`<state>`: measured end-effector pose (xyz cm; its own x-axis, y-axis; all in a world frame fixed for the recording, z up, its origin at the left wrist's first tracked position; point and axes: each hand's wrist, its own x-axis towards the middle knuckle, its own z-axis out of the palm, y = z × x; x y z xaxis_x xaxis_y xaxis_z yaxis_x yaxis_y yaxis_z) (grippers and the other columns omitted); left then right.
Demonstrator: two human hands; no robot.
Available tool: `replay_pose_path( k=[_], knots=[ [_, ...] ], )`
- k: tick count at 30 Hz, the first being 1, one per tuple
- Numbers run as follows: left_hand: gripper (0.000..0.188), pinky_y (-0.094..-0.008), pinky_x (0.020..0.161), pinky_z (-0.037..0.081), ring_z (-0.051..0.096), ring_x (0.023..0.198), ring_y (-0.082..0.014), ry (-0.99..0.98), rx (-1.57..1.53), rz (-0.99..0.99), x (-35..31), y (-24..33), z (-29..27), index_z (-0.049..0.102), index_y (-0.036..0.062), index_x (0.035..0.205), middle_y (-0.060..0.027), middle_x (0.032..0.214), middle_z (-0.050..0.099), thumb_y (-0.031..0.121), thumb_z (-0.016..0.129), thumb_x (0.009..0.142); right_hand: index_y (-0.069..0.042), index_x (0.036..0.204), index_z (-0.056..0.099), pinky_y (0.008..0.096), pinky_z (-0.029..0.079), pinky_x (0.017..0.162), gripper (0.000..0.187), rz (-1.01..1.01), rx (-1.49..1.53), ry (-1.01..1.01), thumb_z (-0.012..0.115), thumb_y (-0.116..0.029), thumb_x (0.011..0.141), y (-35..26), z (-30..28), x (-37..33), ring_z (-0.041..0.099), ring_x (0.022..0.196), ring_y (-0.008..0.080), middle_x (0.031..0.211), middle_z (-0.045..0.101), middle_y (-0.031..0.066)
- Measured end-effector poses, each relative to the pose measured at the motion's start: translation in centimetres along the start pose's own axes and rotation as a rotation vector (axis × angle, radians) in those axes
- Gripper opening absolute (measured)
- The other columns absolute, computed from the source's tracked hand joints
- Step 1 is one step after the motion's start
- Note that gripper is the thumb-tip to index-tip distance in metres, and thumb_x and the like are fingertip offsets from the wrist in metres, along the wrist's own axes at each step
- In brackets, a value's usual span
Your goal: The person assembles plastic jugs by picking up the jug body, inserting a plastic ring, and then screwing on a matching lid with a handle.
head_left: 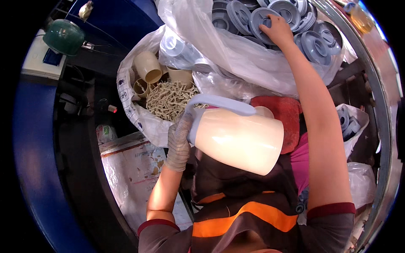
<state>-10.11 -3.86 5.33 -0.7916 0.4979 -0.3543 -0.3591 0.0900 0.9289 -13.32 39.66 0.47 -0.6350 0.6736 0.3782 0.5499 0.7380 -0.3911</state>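
Observation:
My gloved left hand (179,141) is wrapped round the grey end of a cream plastic jug (240,139), which lies on its side across my lap. The jug's grey-blue handle (223,103) runs along its far side. My bare right hand (277,30) reaches far out to a heap of grey round plastic parts in a clear bag. Its fingers pinch the raised middle of one grey plastic disc (259,27). Other grey discs (315,46) with rings at their centres lie around it, partly stacked.
At the left stands a white sack (126,95) holding cream cylinders (147,67) and many small pale sticks (168,99). A red pad (282,122) lies beyond the jug. A metal rail (373,97) curves along the right. Bags of grey parts (350,126) sit beside my right arm.

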Motion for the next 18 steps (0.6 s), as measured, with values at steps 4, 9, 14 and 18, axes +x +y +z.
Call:
replay_pose_path(
  k=[4, 9, 14, 18],
  knots=[
    [0.049, -0.0293, 0.082, 0.047, 0.059, 0.093, -0.0145, 0.050, -0.214, 0.036, 1.2, -0.8, -0.3, 0.058, -0.0002, 0.113, -0.0077, 0.102, 0.063, 0.044, 0.056, 0.091, -0.005, 0.121, 0.059, 0.0347, 0.047, 0.086, 0.053, 0.134, 0.503, 0.161, 0.064, -0.039, 0.082, -0.6, -3.8, -1.3, 0.060, 0.102, 0.0250, 0.112, 0.063, 0.0154],
    [0.049, -0.0358, 0.094, 0.045, 0.059, 0.103, -0.0239, 0.003, -0.540, 0.038, 2.4, -2.8, -0.3, 0.055, -0.0008, 0.117, -0.0131, 0.111, 0.062, 0.040, 0.057, 0.091, -0.006, 0.128, 0.053, 0.0286, 0.047, 0.082, 0.051, -0.015, 1.009, -0.151, 0.060, -0.019, 0.079, -2.3, -13.9, -15.1, 0.056, 0.103, 0.0171, 0.115, 0.058, 0.0078],
    [0.048, -0.0378, 0.096, 0.044, 0.058, 0.105, -0.0247, -0.063, -0.638, -0.084, 2.3, -4.3, 1.1, 0.056, 0.0002, 0.117, -0.0131, 0.113, 0.062, 0.041, 0.058, 0.090, -0.004, 0.118, 0.057, 0.0316, 0.045, 0.082, 0.062, -0.194, 0.893, -0.147, 0.068, -0.014, 0.058, -2.5, -16.6, -25.6, 0.053, 0.103, 0.0239, 0.114, 0.053, 0.0121],
    [0.048, -0.0393, 0.095, 0.045, 0.059, 0.104, -0.0256, -0.142, -0.616, -0.114, 1.2, -4.2, 2.1, 0.056, 0.0003, 0.117, -0.0134, 0.112, 0.063, 0.040, 0.058, 0.090, -0.004, 0.115, 0.059, 0.0348, 0.046, 0.087, 0.062, -0.326, 0.779, -0.066, 0.070, -0.012, 0.055, -1.9, -18.8, -28.0, 0.054, 0.105, 0.0279, 0.114, 0.052, 0.0138]
  ],
)
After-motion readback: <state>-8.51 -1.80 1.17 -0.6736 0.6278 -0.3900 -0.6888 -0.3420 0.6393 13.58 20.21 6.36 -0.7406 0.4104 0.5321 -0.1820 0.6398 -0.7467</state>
